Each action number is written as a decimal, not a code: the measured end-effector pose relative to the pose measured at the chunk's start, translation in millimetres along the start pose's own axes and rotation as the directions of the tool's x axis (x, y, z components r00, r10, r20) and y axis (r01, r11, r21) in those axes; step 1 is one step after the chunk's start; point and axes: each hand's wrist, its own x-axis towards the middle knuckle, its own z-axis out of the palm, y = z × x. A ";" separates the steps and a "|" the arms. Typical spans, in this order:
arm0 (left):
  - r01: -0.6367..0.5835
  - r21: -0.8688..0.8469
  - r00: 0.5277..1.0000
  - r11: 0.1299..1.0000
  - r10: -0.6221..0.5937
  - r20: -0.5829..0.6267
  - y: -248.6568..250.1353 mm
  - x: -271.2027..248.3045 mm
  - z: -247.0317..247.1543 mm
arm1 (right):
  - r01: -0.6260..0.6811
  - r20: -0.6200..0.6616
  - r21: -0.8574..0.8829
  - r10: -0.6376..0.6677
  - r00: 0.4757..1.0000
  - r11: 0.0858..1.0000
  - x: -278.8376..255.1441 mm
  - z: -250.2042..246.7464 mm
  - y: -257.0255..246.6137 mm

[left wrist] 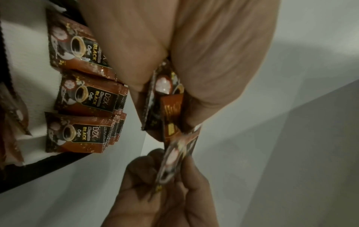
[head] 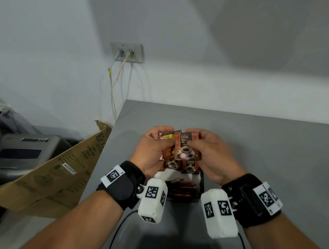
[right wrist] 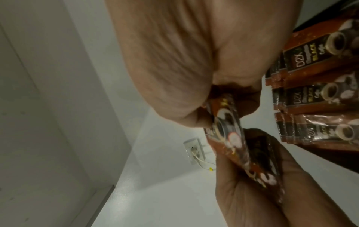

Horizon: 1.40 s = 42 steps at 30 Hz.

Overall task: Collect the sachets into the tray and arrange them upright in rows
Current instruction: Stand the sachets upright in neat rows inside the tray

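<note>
Item: D2X black coffee sachets [head: 187, 148], small flat foil-film packets with crimped, serrated end seals, brown and black print. Location: a fanned handful held above the tabletop [head: 264, 146], at about 12 o'clock from the tray [head: 201, 181]; further sachets already stand upright in the tray [left wrist: 81, 99], packed face to face in three short stacks side by side, with more lying loose at the tray's near end. Left hand [head: 154, 150]: grip clenched round several sachets, thumb across their faces. Right hand [head: 210, 154]: grip pinching the front sachet near its lower half, thumb on the printed face; in the wrist views this sachet shows blurred [left wrist: 178, 155]. Handling, as judged: very light, thin and pliable, with a soft powder fill that lets the body bend; the glossy film looks slippery, so packets in a fan may slide past each other or drop. Best hold appears to be a pinch across both flat faces near the stiff crimped top edge, which leaves the bottom edge free to seat in the tray. Single sachets will likely topple unless leaned against a neighbouring stack. Also present: a wall socket [head: 127, 52] with white cables, at 11 o'clock from the hands.
</note>
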 end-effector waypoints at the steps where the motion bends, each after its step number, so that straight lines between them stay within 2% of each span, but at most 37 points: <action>1: -0.013 0.015 1.000 1.000 0.013 -0.004 -0.8 0.3 1.5 | -0.007 0.027 -0.014 0.008 1.000 1.000 -0.4 2.9 2.3; 5: -0.020 0.004 1.000 1.000 0.020 -0.012 -2.6 -0.7 4.0 | 0.025 0.018 -0.064 -0.024 1.000 0.998 1.4 3.7 4.3; 10: 0.030 -0.050 0.999 0.998 -0.028 0.031 -4.0 -4.8 2.5 | 0.071 0.008 -0.153 -0.071 0.997 0.986 1.9 3.0 5.4; 13: 0.138 -0.063 0.987 0.988 -0.132 0.088 0.1 -5.3 4.8 | 0.173 -0.006 -0.297 -0.183 0.983 0.939 1.6 0.6 3.2; 15: 0.275 -0.108 0.959 0.955 -0.264 0.107 3.8 -2.7 0.2 | 0.303 0.043 -0.512 -0.329 0.943 0.804 0.6 -6.4 -1.9; 17: 0.346 -0.126 0.937 0.930 -0.334 0.101 6.4 2.7 -5.3 | 0.442 0.173 -0.679 -0.458 0.872 0.586 -0.3 -12.2 -6.4; 18: 0.348 -0.124 0.937 0.929 -0.340 0.079 7.2 4.4 -6.5 | 0.495 0.241 -0.712 -0.489 0.838 0.498 -0.4 -14.7 -8.0; 20: 0.271 -0.103 0.961 0.957 -0.274 -0.021 8.9 9.0 -9.2 | 0.555 0.323 -0.708 -0.499 0.804 0.437 2.7 -21.8 -7.6; 21: 0.209 -0.091 0.973 0.974 -0.216 -0.076 11.0 10.5 -10.6 | 0.548 0.313 -0.698 -0.492 0.812 0.461 4.7 -25.6 -6.6; 22: 0.144 -0.093 0.983 0.985 -0.154 -0.104 13.2 12.6 -12.9 | 0.514 0.259 -0.666 -0.480 0.838 0.540 6.1 -29.4 -6.8; 23: 0.068 -0.072 0.991 0.995 -0.076 -0.112 15.6 14.9 -15.1 | 0.461 0.175 -0.583 -0.450 0.876 0.669 6.6 -31.5 -9.0; 24: -0.003 -0.006 0.992 1.000 0.002 -0.128 17.4 16.6 -17.4 | 0.394 0.097 -0.420 -0.391 0.915 0.818 6.4 -31.5 -11.1; 25: -0.061 0.083 0.988 0.995 0.072 -0.136 18.9 17.9 -18.7 | 0.319 0.056 -0.230 -0.315 0.947 0.919 6.7 -29.1 -13.5; 26: -0.100 0.164 0.983 0.981 0.123 -0.134 19.7 17.8 -18.1 | 0.255 0.038 -0.074 -0.253 0.967 0.964 6.7 -25.3 -15.6; 27: -0.131 0.221 0.981 0.966 0.159 -0.113 20.3 17.0 -15.4 | 0.222 0.024 -0.025 -0.221 0.975 0.975 8.0 -21.9 -16.4; 28: -0.157 0.247 0.980 0.956 0.181 -0.077 20.1 15.6 -11.9 | 0.209 0.010 -0.072 -0.209 0.978 0.975 9.2 -18.2 -16.7; 30: -0.189 0.265 0.981 0.946 0.194 0.007 19.9 12.6 -4.8 | 0.217 -0.009 -0.309 -0.231 0.973 0.926 13.3 -13.1 -12.7; 32: -0.199 0.260 0.980 0.945 0.193 0.049 19.3 12.0 -1.2 | 0.170 0.000 -0.403 -0.186 0.983 0.899 15.1 -9.5 -7.9; 34: -0.174 0.239 0.985 0.955 0.169 0.042 19.1 12.7 -3.3 | 0.122 0.016 -0.379 -0.125 0.992 0.917 15.7 -6.8 -4.8; 36: -0.096 0.156 0.995 0.983 0.094 0.020 20.0 13.3 -7.9 | 0.114 -0.001 -0.336 -0.122 0.993 0.935 16.2 -6.3 -3.9; 38: -0.008 0.020 1.000 1.000 0.008 0.015 19.2 14.2 -12.8 | 0.127 -0.041 -0.194 -0.137 0.990 0.973 16.5 -8.4 -4.1; 40: 0.008 -0.034 1.000 0.999 -0.007 0.009 17.3 14.6 -14.8 | 0.142 -0.042 -0.054 -0.145 0.989 0.988 17.0 -11.7 -4.6; 42: -0.015 -0.017 1.000 1.000 0.015 0.011 14.4 15.4 -16.1 | 0.127 -0.018 0.008 -0.127 0.992 0.992 15.5 -10.4 -4.4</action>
